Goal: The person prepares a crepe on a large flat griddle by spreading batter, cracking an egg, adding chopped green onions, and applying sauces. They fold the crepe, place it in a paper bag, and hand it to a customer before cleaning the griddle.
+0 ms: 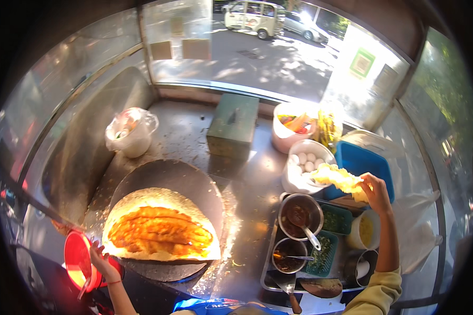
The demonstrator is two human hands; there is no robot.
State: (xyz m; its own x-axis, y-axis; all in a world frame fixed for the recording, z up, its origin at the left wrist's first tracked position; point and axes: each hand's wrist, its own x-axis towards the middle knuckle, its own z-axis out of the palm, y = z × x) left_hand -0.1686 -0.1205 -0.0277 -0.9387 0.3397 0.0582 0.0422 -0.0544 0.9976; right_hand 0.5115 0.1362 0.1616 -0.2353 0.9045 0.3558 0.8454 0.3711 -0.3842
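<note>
A folded crepe (114, 197) lies on the round griddle (153, 173), its top spread with reddish-brown sauce (161, 232). At its left edge is my left hand (101, 262), fingers apart and holding nothing that I can see. A red bucket (75, 256) with a utensil handle sits right beside that hand. On the right, my right hand (376, 193) pinches one end of a crisp yellow fried sheet (337, 176). The sheet hangs in the air over the rim of a white tub of eggs (309, 159) and a blue plastic bin (362, 159).
A metal tray holds a sauce pot with a ladle (299, 216), a smaller pot with a spoon (287, 256) and baskets of chopped greens (323, 250). In front lie a scraper (285, 281) and a wooden spreader (321, 287). Behind stand a green box (234, 124) and a bag-lined bin (130, 134).
</note>
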